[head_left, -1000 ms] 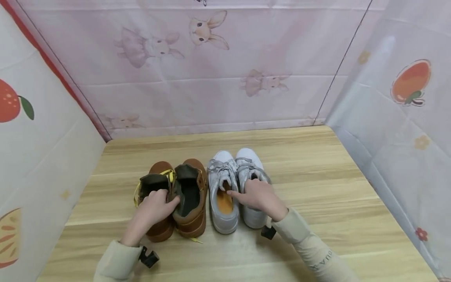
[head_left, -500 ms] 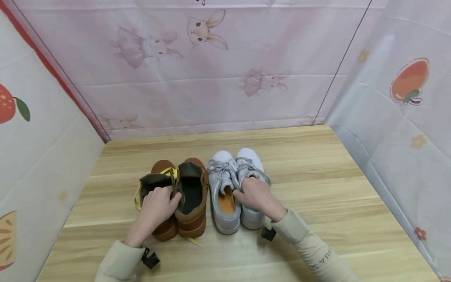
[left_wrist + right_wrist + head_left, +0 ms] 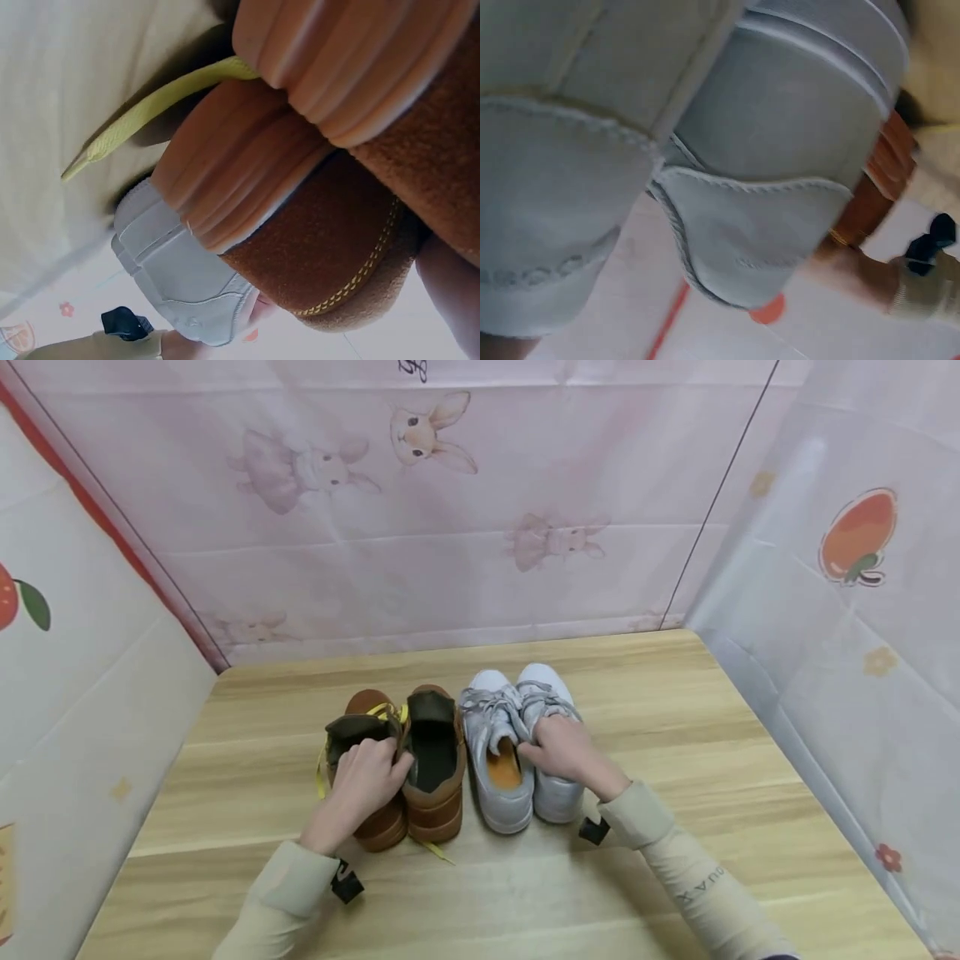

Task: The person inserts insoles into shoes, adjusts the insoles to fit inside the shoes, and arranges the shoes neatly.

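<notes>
My left hand (image 3: 367, 777) grips a pair of brown shoes by their adjoining collars, fingers inside the left brown shoe (image 3: 382, 833) and thumb over the inner wall of the right brown shoe (image 3: 437, 817). A yellow lace (image 3: 150, 116) trails beside their heels in the left wrist view. Just to the right, my right hand (image 3: 566, 750) holds two white-grey sneakers together, fingers in the opening of the right sneaker (image 3: 558, 802) and thumb at the collar of the left sneaker (image 3: 504, 806). Its orange insole shows. All toes point away from me; the fingertips are hidden inside the shoes.
The shoes are over a light wood-grain table (image 3: 660, 693). A pink rabbit-print cloth (image 3: 450, 568) hangs behind its far edge, and fruit-print cloths stand at the left and right sides. A small black camera (image 3: 347, 885) sits at each wrist.
Both hands have moved right and slightly away from me, carrying both pairs of shoes along. My left thumb has drawn the two brown shoes closer together. The head view has shifted slightly.
</notes>
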Available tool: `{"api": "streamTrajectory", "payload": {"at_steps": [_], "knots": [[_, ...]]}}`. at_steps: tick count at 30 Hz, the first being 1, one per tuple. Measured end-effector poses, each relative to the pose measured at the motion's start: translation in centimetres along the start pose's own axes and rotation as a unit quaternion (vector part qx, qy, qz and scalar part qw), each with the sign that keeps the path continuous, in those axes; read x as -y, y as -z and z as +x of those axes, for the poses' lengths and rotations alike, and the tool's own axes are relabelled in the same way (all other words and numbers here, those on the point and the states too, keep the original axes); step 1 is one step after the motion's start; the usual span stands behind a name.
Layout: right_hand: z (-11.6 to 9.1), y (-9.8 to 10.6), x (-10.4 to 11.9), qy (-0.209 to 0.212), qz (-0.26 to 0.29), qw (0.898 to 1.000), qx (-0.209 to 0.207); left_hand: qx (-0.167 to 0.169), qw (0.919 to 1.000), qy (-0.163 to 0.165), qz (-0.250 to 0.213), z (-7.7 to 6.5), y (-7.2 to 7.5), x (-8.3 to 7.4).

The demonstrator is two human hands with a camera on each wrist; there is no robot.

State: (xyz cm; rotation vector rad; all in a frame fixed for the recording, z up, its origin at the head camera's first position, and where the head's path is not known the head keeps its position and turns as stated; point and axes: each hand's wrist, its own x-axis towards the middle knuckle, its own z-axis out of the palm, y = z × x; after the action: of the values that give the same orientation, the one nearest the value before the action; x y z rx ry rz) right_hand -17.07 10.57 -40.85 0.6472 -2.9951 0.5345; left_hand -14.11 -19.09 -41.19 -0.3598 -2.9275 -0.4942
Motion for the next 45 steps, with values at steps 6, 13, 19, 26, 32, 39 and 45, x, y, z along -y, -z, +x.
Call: {"api": "streamTrajectory", "payload": {"at_steps": [6,13,19,26,32,39,45], "knots": [[0.5,0.6,-1.8,-0.008,0.013,1.0,0.001,-0.012,0.9998,-0.013,0.002,1.7,-0.7,-0.7],[0.9,0.6,-2.0,-0.009,0.014,1.0,0.005,0.007,0.9998,-0.019,0.004,2.9,-1.2,-0.6],[0.6,0.4,-2.0,-0.011,0.007,1.0,0.019,0.023,0.9994,-0.025,0.011,2.8,-1.9,-0.8],[0.1,0.4,-2.3,-0.018,-0.006,0.999,0.037,0.02,0.9995,-0.022,0.012,2.5,-2.2,-1.3],[0.2,1.0,-2.5,-0.018,-0.004,0.998,0.053,0.022,0.9997,-0.002,-0.003,2.4,-2.1,-1.9],[0.3,1.1,-2.8,-0.014,-0.015,0.996,0.087,0.017,0.9988,0.03,-0.036,2.3,-2.0,-2.1],[0.3,1.8,-2.6,-0.015,0.0,0.995,0.1,0.008,0.9966,0.059,-0.057,2.3,-2.0,-2.2]]}}
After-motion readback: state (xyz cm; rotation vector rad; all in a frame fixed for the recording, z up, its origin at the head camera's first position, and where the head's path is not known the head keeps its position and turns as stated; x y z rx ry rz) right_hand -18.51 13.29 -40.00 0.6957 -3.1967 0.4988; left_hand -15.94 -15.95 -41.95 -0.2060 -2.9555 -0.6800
